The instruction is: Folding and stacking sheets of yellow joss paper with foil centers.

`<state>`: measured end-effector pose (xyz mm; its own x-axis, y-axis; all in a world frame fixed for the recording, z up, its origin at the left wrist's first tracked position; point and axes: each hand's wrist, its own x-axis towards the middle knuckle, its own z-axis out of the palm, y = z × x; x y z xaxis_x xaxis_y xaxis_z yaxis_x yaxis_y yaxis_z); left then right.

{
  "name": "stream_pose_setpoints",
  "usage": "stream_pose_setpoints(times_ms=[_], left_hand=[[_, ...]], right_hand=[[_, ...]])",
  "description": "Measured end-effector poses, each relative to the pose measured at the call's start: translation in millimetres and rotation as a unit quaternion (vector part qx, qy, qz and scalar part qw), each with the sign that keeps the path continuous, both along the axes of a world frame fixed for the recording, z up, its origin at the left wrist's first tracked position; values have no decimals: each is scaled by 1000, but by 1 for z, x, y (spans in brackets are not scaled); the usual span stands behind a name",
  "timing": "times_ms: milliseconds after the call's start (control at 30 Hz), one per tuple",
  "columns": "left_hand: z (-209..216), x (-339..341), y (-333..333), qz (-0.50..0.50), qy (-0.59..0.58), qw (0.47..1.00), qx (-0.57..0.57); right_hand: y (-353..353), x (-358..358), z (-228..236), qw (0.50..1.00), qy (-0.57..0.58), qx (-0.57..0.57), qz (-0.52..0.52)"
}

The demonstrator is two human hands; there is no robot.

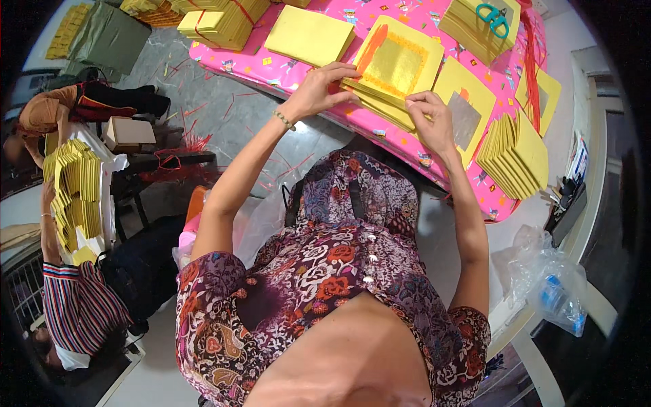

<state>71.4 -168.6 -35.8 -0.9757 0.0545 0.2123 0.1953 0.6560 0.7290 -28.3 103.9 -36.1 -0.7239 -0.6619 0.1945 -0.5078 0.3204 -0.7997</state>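
A pile of yellow joss paper (399, 68) lies in front of me at the edge of the pink-covered table, its top sheet showing a gold foil square and orange marks. My left hand (321, 91) grips the pile's near left corner, fingers along the edge and thumb below. At the near right corner, my right hand (432, 121) pinches the paper between thumb and bent fingers. Right of it lies another yellow sheet with a silver square (465, 121), partly behind my right hand. A folded yellow stack (310, 35) sits to the left.
Teal scissors (494, 20) rest on a thick yellow bundle (475, 30). A fanned yellow stack (513, 157) and red strings (532, 74) are at the right. Two other people work at the left by yellow bundles (76, 193). A plastic bag (542, 285) holds a bottle.
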Motion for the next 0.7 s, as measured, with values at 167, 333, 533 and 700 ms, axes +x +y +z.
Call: stream_pose_setpoints(times_ms=[167, 333, 533, 700], left_hand=[[20, -12, 8, 9, 12, 988, -151], [21, -35, -1, -74, 90, 969, -219], [28, -51, -9, -103, 40, 972, -208], [48, -57, 1, -19, 59, 987, -147]], right_hand=[[3, -3, -5, 1000, 15, -10, -9], [2, 1, 3, 996, 89, 2, 17], [4, -9, 13, 949, 296, 99, 35], [-7, -34, 21, 966, 255, 32, 4]])
